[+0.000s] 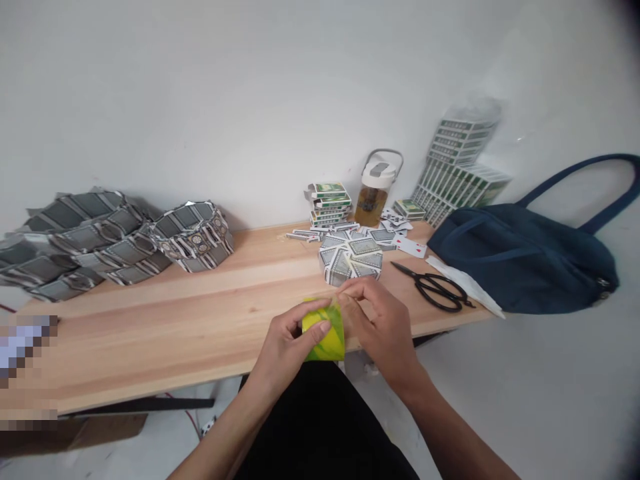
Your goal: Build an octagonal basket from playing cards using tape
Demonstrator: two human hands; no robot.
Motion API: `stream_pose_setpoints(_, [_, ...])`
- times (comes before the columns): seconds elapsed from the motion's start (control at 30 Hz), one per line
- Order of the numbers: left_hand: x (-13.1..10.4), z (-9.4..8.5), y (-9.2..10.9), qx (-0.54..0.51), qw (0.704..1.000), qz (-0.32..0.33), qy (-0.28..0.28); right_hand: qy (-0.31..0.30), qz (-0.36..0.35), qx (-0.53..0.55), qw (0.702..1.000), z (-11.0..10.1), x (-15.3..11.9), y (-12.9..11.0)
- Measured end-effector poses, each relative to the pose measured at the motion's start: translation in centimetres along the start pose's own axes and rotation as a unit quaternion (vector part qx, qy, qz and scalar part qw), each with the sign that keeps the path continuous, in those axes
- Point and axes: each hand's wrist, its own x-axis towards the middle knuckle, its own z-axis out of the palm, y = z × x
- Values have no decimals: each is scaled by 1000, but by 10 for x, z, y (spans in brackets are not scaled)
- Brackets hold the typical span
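Yellow-green packet (331, 344) | in left hand (287, 341) grip | right hand (384, 323) at top corner

On the left end of the bench (190, 327), I see one thing (23, 343) only as blurred squares, and the outermost basket (15, 253) is cut off. By the front edge, the packet (324, 345) hides some fingers of the left hand (287, 340); what the right hand (383, 323) pinches is too small for me to tell.
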Motion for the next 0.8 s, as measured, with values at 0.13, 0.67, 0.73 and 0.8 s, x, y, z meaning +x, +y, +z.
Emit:
stream_pose_setpoints(0.13, [-4, 4, 5, -77, 997, -19, -26, -6, 43, 3, 999, -3, 7, 1])
stream_pose_setpoints(0.67, [2, 6, 4, 227, 963, 96, 105, -11, -53, -67, 996, 11, 13, 1])
stream_pose_setpoints(0.73, [4, 6, 5, 242, 958, 102, 113, -14, -68, -75, 995, 12, 13, 2])
stream_pose_setpoints(0.8, [5, 7, 5, 248, 956, 108, 117, -17, -78, -83, 993, 13, 13, 1])
